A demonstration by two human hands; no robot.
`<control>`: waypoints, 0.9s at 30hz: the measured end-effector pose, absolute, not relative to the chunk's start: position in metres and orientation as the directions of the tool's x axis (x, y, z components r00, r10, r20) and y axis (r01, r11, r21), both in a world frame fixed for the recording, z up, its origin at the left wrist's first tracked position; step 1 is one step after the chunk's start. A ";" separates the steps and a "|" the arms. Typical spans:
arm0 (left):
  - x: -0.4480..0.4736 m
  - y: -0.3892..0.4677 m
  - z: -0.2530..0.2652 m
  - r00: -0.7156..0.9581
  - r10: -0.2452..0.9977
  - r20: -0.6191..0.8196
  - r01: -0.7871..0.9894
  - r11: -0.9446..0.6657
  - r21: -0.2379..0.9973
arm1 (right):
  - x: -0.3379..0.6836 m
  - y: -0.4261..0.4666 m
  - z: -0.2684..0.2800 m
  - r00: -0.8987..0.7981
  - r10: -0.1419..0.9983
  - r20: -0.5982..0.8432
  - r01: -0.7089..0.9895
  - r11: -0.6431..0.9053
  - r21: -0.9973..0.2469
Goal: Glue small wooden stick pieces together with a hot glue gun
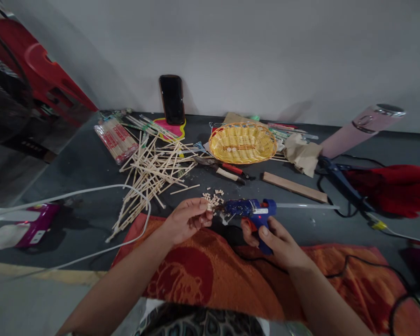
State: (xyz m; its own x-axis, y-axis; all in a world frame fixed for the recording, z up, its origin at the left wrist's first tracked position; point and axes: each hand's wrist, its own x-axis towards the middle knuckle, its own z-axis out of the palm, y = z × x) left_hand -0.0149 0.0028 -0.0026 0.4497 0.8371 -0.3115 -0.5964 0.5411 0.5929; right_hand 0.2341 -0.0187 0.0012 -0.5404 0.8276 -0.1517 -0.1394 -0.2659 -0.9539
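The glue gun (pixel 252 210) is in the near middle, nozzle pointing left, the right hand (pixel 275 238) wrapped around its handle. The left hand (pixel 189 220) pinches a small pale piece (pixel 209 206) at the nozzle; whether they touch, I cannot tell. Short wooden bits (pixel 217 195) lie just beyond.

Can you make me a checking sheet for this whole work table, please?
Surface: dark table, orange towel along the near edge.
Job's things: glue gun, glue stick poking out its back; pale bits near its tip.
Clutter: loose sticks heaped left; pliers; basket.
Hands: left hand pinches a small piece; right hand grips the glue gun.
Cables: white cable looping at left; black cable across the towel.
Surroundings: phone propped by the wall.
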 end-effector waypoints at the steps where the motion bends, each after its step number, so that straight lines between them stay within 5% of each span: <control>1: -0.015 0.003 -0.003 0.449 0.838 -0.310 -0.596 0.539 0.596 | 0.234 -0.019 0.001 -0.538 0.830 -0.149 -0.140 -0.262 -0.955; 27: -0.013 0.003 -0.002 0.408 0.845 -0.347 -0.603 0.535 0.592 | 0.232 -0.019 -0.001 -0.509 0.850 -0.138 -0.179 -0.261 -0.949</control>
